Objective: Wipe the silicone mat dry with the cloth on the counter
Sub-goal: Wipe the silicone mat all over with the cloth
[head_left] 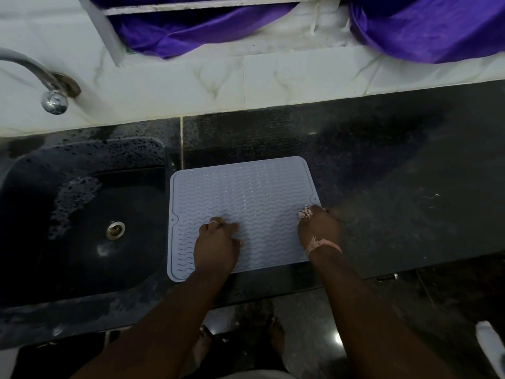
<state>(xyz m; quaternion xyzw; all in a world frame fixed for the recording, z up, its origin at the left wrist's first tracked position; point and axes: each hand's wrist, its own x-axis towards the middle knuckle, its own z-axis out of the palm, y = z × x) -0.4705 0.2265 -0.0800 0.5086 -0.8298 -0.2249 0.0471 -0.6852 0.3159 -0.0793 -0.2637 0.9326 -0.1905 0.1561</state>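
**Mat pinned at the sink's edge, cloth bunched at its right rim**

The counter (382, 173), dark stone, carries the job; its sink (82, 228) lies at nine o'clock from the mat, bowl wet and speckled. At twelve o'clock purple fabric (426, 28) hangs over the white tiled ledge, well apart from the work.

The mat (240, 192) lies flat, its left edge at the sink's rim, which probably lets water run off that way. Nothing rests on its ribbed face but the hands.

The left hand (217, 242) sits on the mat's near-left part, fingers bent and pressing down, holding nothing; I judge it is there to stop the mat sliding. The right hand (318, 228), at three o'clock on the mat's edge, is closed round the cloth (305, 214) (only a pale scrap shows). The hands are apart.

The tap (53, 98) at ten o'clock stands clear. Nothing blocks a stroke across the mat except the left hand itself.
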